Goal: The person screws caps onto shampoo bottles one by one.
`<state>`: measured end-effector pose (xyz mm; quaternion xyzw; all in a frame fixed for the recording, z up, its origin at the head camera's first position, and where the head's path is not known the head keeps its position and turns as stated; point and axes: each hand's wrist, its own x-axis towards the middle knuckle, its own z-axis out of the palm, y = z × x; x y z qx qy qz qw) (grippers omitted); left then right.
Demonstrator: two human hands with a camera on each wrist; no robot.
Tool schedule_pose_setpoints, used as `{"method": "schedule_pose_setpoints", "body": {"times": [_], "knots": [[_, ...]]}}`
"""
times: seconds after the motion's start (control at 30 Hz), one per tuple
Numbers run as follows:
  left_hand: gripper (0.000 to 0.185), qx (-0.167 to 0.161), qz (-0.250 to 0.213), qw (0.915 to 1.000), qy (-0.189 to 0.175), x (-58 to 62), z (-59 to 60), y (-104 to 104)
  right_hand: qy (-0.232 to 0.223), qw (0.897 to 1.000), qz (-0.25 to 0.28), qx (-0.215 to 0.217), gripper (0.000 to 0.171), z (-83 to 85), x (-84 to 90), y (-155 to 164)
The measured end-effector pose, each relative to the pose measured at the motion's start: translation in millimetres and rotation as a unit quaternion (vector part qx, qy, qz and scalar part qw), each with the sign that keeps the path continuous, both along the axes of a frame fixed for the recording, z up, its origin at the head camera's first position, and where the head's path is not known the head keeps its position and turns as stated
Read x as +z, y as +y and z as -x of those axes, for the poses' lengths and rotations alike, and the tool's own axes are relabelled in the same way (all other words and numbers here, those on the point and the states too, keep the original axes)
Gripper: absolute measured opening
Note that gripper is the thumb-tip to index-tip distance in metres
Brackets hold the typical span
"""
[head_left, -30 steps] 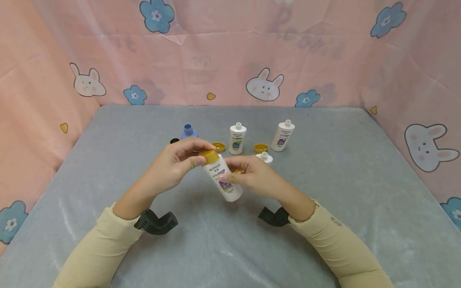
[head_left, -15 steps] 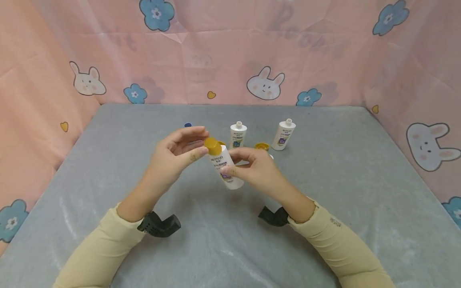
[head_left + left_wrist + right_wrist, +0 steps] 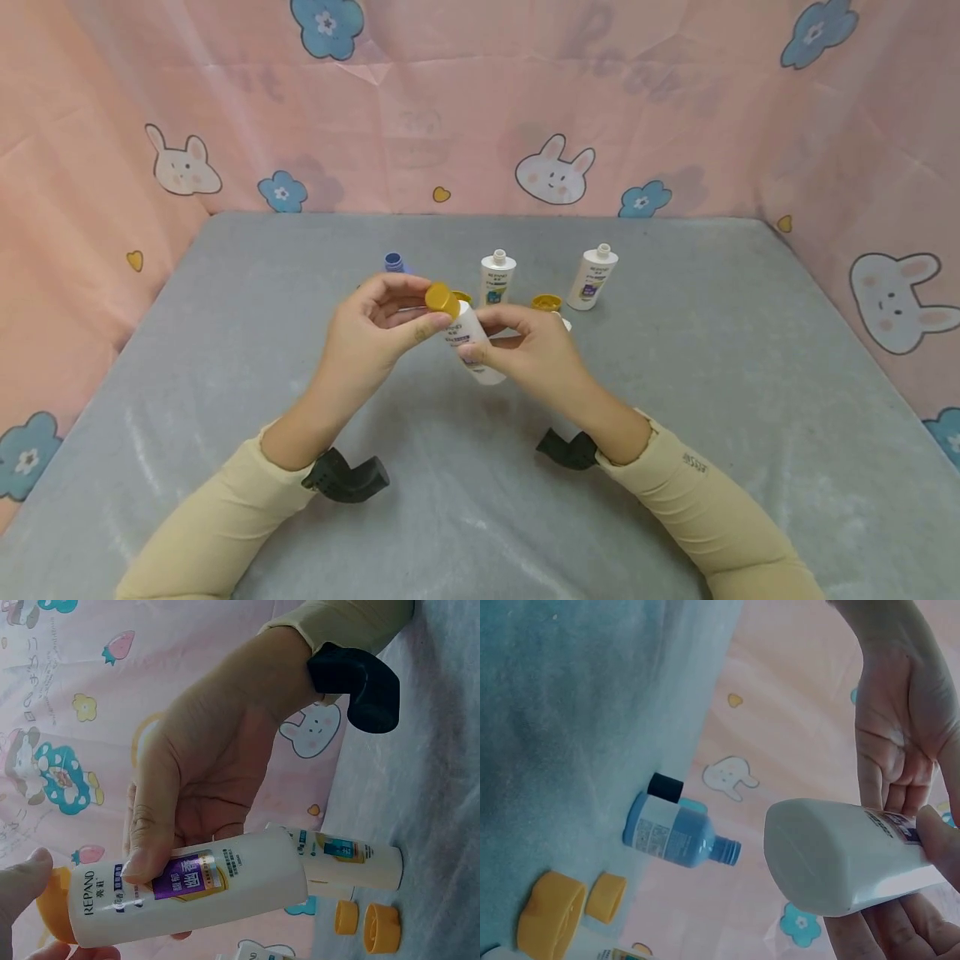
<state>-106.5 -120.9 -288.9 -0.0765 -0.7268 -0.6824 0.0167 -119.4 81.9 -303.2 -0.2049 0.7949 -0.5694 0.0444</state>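
Note:
In the head view, a white shampoo bottle (image 3: 480, 367) with a gold cap (image 3: 442, 300) is held tilted above the table, its cap end toward the upper left. My right hand (image 3: 536, 350) grips the bottle's body between thumb and fingers. At the cap, my left hand (image 3: 367, 333) pinches with its thumb and fingers. The left wrist view shows the cap (image 3: 54, 906) against the bottle's top, with the bottle's purple label (image 3: 187, 876) facing out. From the right wrist, the bottle's base (image 3: 806, 855) is nearest and the cap is out of sight.
Uncapped white bottles (image 3: 498, 279) (image 3: 594, 279) stand at the back, with another (image 3: 562, 321) partly behind my right hand. Gold caps (image 3: 546, 302) lie among them. A blue open-necked bottle (image 3: 679, 832) stands beside a black cap (image 3: 666, 787). Grey cloth covers the table (image 3: 712, 375).
The held bottle has risen slightly and tips more away from me. My left fingers loosened around the cap half a second ago and now pinch it again.

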Motion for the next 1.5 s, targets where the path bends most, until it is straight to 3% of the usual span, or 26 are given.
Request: {"method": "schedule_pose_setpoints", "body": {"times": [0.23, 0.53, 1.03, 1.27, 1.5], "knots": [[0.038, 0.0, 0.005, 1.0, -0.003, -2.2, 0.7, 0.7, 0.007, 1.0, -0.005, 0.004, 0.03, -0.1, -1.3, -2.7], [0.035, -0.007, 0.019, 0.9991, 0.037, -5.3, 1.1, 1.2, 0.014, 1.0, -0.014, 0.007, 0.03, 0.3, -1.6, -2.5], [0.035, -0.061, -0.028, 0.9959, 0.061, -7.4, 3.2, -1.5, -0.026, 0.999, -0.042, 0.015, 0.029, 4.5, 2.1, 2.6], [0.037, -0.015, 0.001, 0.9997, 0.02, -3.1, 0.5, 0.6, -0.004, 1.0, -0.026, -0.009, 0.031, 3.3, 1.8, 1.3], [0.034, -0.005, 0.021, 0.9988, 0.044, -3.7, -1.4, 2.7, 0.017, 0.999, -0.027, -0.005, 0.031, 0.1, 2.1, 0.9]]}}
